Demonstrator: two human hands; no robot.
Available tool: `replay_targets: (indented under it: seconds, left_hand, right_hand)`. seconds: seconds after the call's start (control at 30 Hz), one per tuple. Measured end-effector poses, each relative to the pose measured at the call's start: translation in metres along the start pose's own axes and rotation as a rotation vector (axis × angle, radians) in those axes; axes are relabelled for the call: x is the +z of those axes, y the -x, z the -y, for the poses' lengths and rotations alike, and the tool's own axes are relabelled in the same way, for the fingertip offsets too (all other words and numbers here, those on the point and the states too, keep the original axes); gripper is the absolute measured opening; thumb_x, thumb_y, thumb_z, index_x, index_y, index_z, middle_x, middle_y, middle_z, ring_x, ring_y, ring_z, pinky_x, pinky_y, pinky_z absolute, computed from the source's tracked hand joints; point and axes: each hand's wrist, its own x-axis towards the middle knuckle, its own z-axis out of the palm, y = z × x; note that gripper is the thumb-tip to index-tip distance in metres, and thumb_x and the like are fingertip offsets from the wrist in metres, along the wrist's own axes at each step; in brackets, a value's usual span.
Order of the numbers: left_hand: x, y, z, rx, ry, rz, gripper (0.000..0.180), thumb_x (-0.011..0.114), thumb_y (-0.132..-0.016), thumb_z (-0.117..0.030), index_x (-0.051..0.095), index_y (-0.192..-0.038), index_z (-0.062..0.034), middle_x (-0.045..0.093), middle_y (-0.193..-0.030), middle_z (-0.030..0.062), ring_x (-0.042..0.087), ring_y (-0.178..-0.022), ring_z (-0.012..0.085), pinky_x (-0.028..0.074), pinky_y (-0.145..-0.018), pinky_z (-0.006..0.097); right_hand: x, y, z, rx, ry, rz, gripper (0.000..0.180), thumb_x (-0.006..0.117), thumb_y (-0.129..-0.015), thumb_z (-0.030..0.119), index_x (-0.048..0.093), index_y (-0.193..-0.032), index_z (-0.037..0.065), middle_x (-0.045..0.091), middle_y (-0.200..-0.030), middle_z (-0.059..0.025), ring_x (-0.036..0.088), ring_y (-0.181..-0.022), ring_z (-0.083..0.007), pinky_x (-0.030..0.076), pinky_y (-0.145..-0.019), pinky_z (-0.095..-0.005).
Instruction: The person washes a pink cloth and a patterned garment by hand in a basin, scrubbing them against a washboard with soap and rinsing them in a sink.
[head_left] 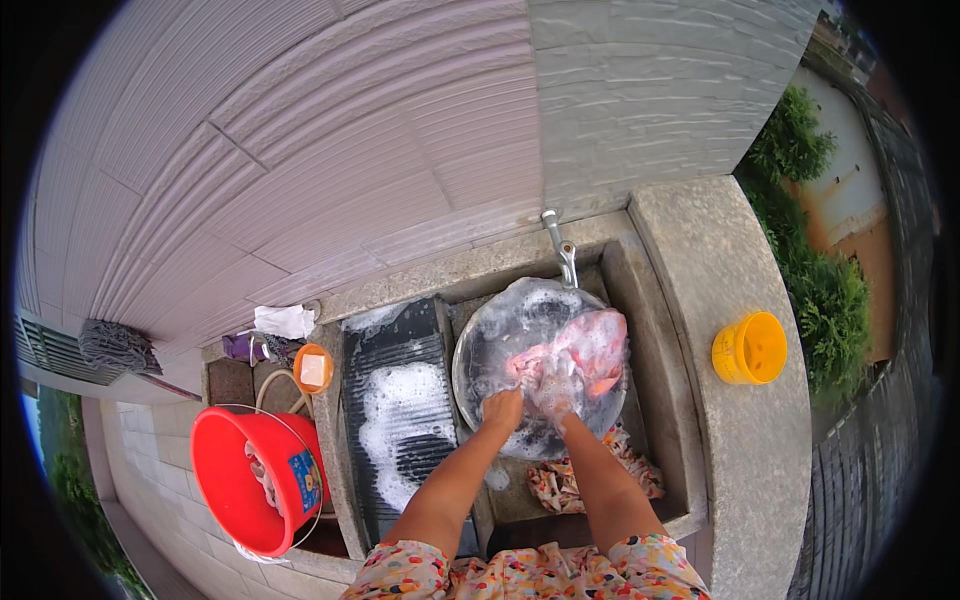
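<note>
The grip of the left hand [503,408] looks closed on the pink cloth [598,342] in the basin [457,368], suds [556,374] hide the right hand [558,406]'s grip, and hard scrubbing could slop water [492,340] out.

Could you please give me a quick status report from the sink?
Left hand and right hand at the pink cloth, grips unclear. Cloth sudsy, in the basin. Tap at the far rim, beyond both hands.
</note>
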Motion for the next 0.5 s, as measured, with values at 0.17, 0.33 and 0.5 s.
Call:
replay_targets:
  seconds: [0.17,0.33,0.5]
  left_hand:
    - [0.049,-0.015,0.018,0.019,-0.040,0.261,0.027,0.043,-0.081,-0.012,0.061,-0.099,-0.0034,0.062,-0.097,0.0202,0.061,-0.091,0.0321,0.049,-0.072,0.044]
    - [0.068,-0.039,0.039,-0.015,0.077,0.237,0.031,0.049,-0.077,-0.022,0.063,-0.095,-0.0019,0.063,-0.096,0.0194,0.062,-0.083,0.0328,0.049,-0.071,0.043]
    - [0.007,-0.031,0.056,-0.340,1.876,0.147,0.026,0.050,-0.059,-0.004,0.059,-0.082,0.0057,0.060,-0.080,0.0130,0.061,-0.069,0.0270,0.052,-0.064,0.036]
  right_hand:
    - [0.053,-0.004,-0.041,-0.047,0.084,0.445,0.040,0.050,-0.081,0.033,0.051,-0.109,0.006,0.056,-0.095,-0.0213,0.055,-0.090,-0.0343,0.043,-0.078,-0.0443]
    - [0.050,0.017,-0.035,0.009,-0.082,0.121,0.021,0.047,-0.080,0.017,0.053,-0.092,0.002,0.058,-0.079,-0.0155,0.056,-0.072,-0.0287,0.046,-0.065,-0.0417]
    - [-0.005,0.028,-0.021,0.529,-1.009,-0.334,0.021,0.041,-0.075,-0.002,0.054,-0.091,-0.001,0.060,-0.070,-0.0121,0.060,-0.065,-0.0235,0.050,-0.062,-0.0370]
